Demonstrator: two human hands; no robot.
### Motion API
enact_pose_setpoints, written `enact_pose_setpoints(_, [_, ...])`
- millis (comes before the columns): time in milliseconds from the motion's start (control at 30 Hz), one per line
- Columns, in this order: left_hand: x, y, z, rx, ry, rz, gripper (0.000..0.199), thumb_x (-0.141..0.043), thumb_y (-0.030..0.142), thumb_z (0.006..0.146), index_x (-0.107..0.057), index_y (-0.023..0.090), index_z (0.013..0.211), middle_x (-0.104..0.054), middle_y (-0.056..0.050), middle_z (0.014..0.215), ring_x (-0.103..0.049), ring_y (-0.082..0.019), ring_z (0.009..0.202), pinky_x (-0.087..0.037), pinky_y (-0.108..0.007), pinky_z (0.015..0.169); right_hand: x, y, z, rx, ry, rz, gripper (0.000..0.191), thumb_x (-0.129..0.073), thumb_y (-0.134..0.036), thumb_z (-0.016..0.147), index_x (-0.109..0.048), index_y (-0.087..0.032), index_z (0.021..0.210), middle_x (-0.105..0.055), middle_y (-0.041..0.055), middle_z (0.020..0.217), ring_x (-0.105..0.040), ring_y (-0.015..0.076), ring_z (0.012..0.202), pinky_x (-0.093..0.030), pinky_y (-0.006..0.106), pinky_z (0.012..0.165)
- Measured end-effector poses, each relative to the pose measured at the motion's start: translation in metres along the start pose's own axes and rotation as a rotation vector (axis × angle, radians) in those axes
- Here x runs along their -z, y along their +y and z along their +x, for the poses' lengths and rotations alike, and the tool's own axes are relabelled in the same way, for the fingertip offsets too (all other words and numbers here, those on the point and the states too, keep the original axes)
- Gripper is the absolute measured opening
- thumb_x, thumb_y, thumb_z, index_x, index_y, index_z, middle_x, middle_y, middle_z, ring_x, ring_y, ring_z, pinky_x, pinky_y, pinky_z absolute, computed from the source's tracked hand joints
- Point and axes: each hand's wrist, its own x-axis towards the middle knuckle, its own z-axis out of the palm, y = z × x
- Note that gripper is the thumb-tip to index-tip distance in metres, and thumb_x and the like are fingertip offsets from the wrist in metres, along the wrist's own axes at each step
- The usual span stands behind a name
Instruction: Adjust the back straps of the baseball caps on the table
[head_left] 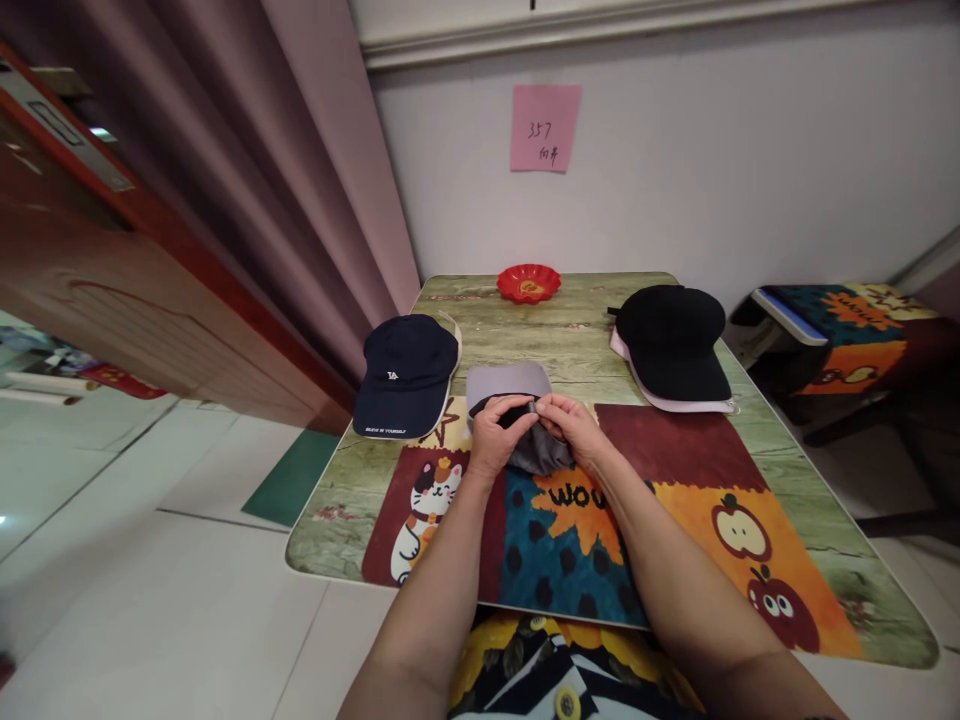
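A grey cap (508, 383) lies upside down in the middle of the table, its brim pointing away from me. My left hand (496, 432) and my right hand (571, 425) both pinch the strap at the back of this cap, fingertips meeting at a small dark buckle. A navy cap (405, 372) with a small white logo rests to the left. To the right sits a black cap (673, 340) with a pale brim edge.
The green wood-patterned table (787, 440) carries a colourful cartoon mat (675, 520). A red scalloped dish (529, 283) stands at the far edge. A pink note (545, 127) hangs on the wall. A curtain (300, 190) is left, a stool (847, 330) right.
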Motion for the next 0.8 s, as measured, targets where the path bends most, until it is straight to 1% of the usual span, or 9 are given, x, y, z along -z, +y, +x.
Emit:
enact_pose_setpoints(300, [0.001, -0.002, 0.000, -0.054, -0.109, 0.031, 0.019, -0.076, 0.029, 0.082, -0.078, 0.023, 0.099, -0.079, -0.007, 0.102, -0.069, -0.023, 0.102, -0.051, -0.043, 0.099, 0.015, -0.003, 0.000, 0.016, -0.090, -0.088, 0.035, -0.081, -0.050, 0.070, -0.065, -0.019, 0.067, -0.050, -0.0046, 0.053, -0.033, 0.0068, 0.047, -0.021, 0.021, 0.044])
enact_pose_setpoints(367, [0.001, -0.003, 0.000, -0.062, -0.107, 0.047, 0.019, -0.075, 0.028, 0.082, -0.078, 0.023, 0.100, -0.078, -0.007, 0.102, -0.069, -0.024, 0.102, -0.052, -0.043, 0.098, 0.014, 0.000, 0.001, 0.024, -0.078, -0.086, 0.037, -0.080, -0.051, 0.071, -0.064, -0.019, 0.066, -0.051, -0.0042, 0.054, -0.034, 0.0063, 0.046, -0.022, 0.020, 0.044])
enact_pose_setpoints(433, [0.001, -0.003, 0.000, -0.068, -0.092, 0.064, 0.019, -0.074, 0.027, 0.083, -0.077, 0.023, 0.101, -0.078, -0.008, 0.103, -0.069, -0.024, 0.103, -0.052, -0.043, 0.098, 0.012, 0.002, 0.002, 0.039, -0.038, -0.084, 0.038, -0.080, -0.053, 0.071, -0.065, -0.019, 0.068, -0.054, -0.0039, 0.056, -0.035, 0.0060, 0.046, -0.023, 0.020, 0.043])
enact_pose_setpoints(533, [0.000, -0.002, -0.001, -0.061, -0.062, 0.076, 0.025, -0.073, 0.026, 0.083, -0.075, 0.023, 0.107, -0.077, -0.008, 0.109, -0.068, -0.024, 0.106, -0.051, -0.043, 0.100, 0.006, 0.003, 0.002, 0.090, 0.047, -0.097, 0.037, -0.079, -0.054, 0.072, -0.070, -0.019, 0.080, -0.057, -0.0037, 0.059, -0.039, 0.0068, 0.047, -0.027, 0.021, 0.045])
enact_pose_setpoints(600, [-0.001, -0.002, -0.002, -0.025, -0.041, 0.024, 0.028, -0.070, 0.026, 0.085, -0.072, 0.022, 0.113, -0.075, -0.009, 0.110, -0.069, -0.023, 0.104, -0.052, -0.040, 0.098, 0.004, 0.002, 0.001, 0.132, 0.075, -0.117, 0.038, -0.078, -0.052, 0.074, -0.072, -0.020, 0.092, -0.059, -0.0038, 0.062, -0.042, 0.0076, 0.048, -0.030, 0.021, 0.046])
enact_pose_setpoints(633, [-0.002, -0.002, -0.003, 0.002, -0.026, -0.025, 0.027, -0.068, 0.028, 0.087, -0.070, 0.021, 0.113, -0.075, -0.009, 0.109, -0.070, -0.022, 0.102, -0.053, -0.039, 0.096, 0.003, 0.001, 0.001, 0.150, 0.076, -0.130, 0.038, -0.078, -0.051, 0.074, -0.072, -0.020, 0.097, -0.060, -0.0040, 0.063, -0.043, 0.0079, 0.049, -0.031, 0.021, 0.047])
enact_pose_setpoints(667, [-0.002, -0.002, -0.003, 0.032, -0.010, -0.078, 0.024, -0.066, 0.030, 0.089, -0.069, 0.020, 0.110, -0.075, -0.009, 0.106, -0.070, -0.021, 0.099, -0.054, -0.037, 0.094, 0.003, 0.000, 0.000, 0.169, 0.074, -0.147, 0.038, -0.078, -0.049, 0.076, -0.072, -0.021, 0.100, -0.060, -0.0041, 0.064, -0.044, 0.0082, 0.050, -0.032, 0.022, 0.048])
enact_pose_setpoints(733, [-0.003, -0.004, -0.004, 0.084, 0.014, -0.157, 0.018, -0.062, 0.035, 0.092, -0.067, 0.019, 0.099, -0.075, -0.008, 0.102, -0.070, -0.020, 0.096, -0.054, -0.034, 0.091, 0.003, -0.002, -0.001, 0.211, 0.063, -0.192, 0.036, -0.077, -0.047, 0.077, -0.074, -0.022, 0.102, -0.060, -0.0038, 0.065, -0.046, 0.0090, 0.052, -0.035, 0.023, 0.051])
enact_pose_setpoints(800, [-0.004, -0.006, -0.003, 0.113, 0.022, -0.169, 0.021, -0.063, 0.039, 0.091, -0.066, 0.019, 0.086, -0.074, -0.007, 0.100, -0.070, -0.020, 0.096, -0.053, -0.034, 0.092, 0.003, -0.003, -0.002, 0.259, 0.046, -0.246, 0.033, -0.076, -0.045, 0.079, -0.075, -0.022, 0.103, -0.061, -0.0032, 0.066, -0.048, 0.0102, 0.055, -0.039, 0.024, 0.055])
